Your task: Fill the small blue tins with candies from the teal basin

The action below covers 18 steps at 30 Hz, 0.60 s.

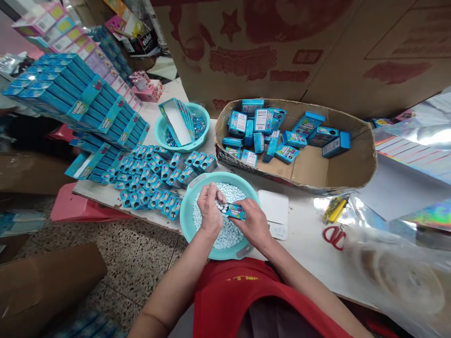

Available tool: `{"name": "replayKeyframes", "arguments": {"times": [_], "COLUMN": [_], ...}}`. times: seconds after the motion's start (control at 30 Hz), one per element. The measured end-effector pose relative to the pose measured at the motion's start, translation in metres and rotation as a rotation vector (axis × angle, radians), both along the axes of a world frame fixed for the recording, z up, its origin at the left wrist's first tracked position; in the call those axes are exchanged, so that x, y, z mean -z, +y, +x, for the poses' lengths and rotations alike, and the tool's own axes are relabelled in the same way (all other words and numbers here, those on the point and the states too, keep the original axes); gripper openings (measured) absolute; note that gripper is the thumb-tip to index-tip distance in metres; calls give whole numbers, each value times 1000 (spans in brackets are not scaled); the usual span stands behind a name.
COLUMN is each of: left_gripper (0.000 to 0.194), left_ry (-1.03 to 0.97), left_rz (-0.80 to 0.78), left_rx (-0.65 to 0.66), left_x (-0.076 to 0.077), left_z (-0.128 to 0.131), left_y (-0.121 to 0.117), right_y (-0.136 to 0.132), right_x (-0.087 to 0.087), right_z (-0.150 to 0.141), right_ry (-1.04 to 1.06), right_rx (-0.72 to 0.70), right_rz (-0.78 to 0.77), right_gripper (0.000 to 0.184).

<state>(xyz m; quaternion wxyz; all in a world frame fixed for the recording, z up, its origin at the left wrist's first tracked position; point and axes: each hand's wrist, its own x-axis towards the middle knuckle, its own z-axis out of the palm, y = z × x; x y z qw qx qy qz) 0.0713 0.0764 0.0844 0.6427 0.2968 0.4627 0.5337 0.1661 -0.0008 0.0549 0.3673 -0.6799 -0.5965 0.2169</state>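
Note:
A small blue candy box [237,211] lies on its side in my right hand [256,224], its open end facing left. My left hand [209,210] is cupped around several small white candies [221,205] at that open end. Both hands are over a turquoise basin [188,224] filled with pale candies [229,238]. Left of the basin, many small blue boxes [155,177] stand close together on the table. A white kitchen scale [276,209] sits right beside the basin, partly behind my right hand.
A cut-down cardboard box [310,168] behind the basin holds several blue boxes. Flat blue cartons lean in a smaller turquoise basin [158,136]. Blue packs [81,103] are stacked at the left. Red-handled scissors [334,238] and a yellow cutter [337,210] lie at right.

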Motion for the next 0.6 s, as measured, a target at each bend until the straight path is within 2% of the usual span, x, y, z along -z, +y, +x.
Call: {"name": "replayKeyframes", "arguments": {"times": [0.27, 0.5, 0.57, 0.6], "left_gripper": [35, 30, 29, 31], "left_ry": [36, -18, 88, 225], "left_rz": [-8, -24, -13, 9], "left_rx": [37, 35, 31, 63], "left_x": [-2, -4, 1, 6], "left_z": [1, 2, -4, -9], "left_y": [-3, 2, 6, 7], "right_y": [-1, -2, -6, -11], "right_x": [3, 6, 2, -2], "right_z": [0, 2, 6, 11], "right_ry": [51, 152, 220, 260], "right_rx": [-3, 43, 65, 82], "right_rz": [-4, -12, 3, 14], "right_gripper": [27, 27, 26, 26]}}
